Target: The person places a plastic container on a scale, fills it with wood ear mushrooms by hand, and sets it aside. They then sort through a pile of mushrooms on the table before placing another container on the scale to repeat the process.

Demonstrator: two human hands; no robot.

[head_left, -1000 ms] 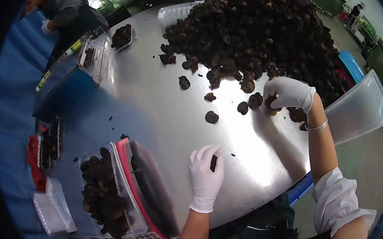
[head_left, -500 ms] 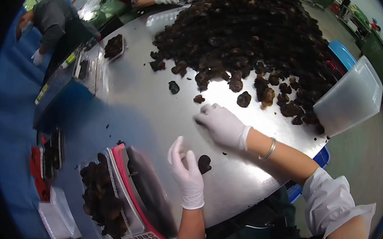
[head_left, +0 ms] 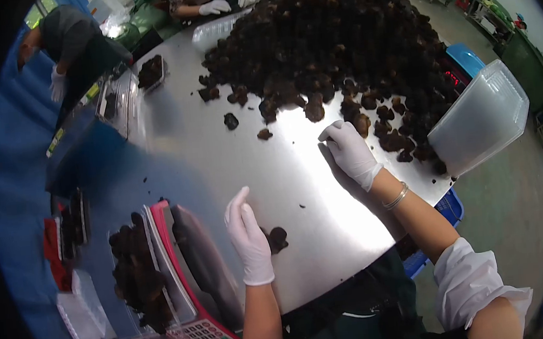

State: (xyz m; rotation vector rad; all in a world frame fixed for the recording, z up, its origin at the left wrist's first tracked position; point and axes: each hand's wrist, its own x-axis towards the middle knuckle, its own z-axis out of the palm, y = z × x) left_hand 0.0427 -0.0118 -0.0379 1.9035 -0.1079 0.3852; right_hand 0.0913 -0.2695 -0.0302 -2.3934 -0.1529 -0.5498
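Observation:
My left hand (head_left: 250,239), in a white glove, is raised over the metal table with fingers stretched out and nothing visible in them. Just to its right lies a dark, mushroom-like piece (head_left: 278,239), with more dark material partly hidden behind the hand. My right hand (head_left: 351,155), also gloved, is at the near edge of a large heap of similar dark pieces (head_left: 338,41). Its fingers are curled closed, and whatever they hold is hidden. Two loose pieces, one small and brown (head_left: 264,134) and one darker (head_left: 231,121), lie left of the heap.
At left, a clear tray of dark pieces (head_left: 140,274) sits on a pink scale (head_left: 196,336). Stacked clear plastic trays (head_left: 483,118) lean at the table's right edge beside a blue scale (head_left: 466,59). Across the table are a co-worker's gloved hands (head_left: 214,7); another person (head_left: 76,41) bends at upper left.
My right hand has moved right, to where a loose dark piece lay; that piece no longer shows. The camera view has shifted slightly. My left hand stays beside the dark piece near it.

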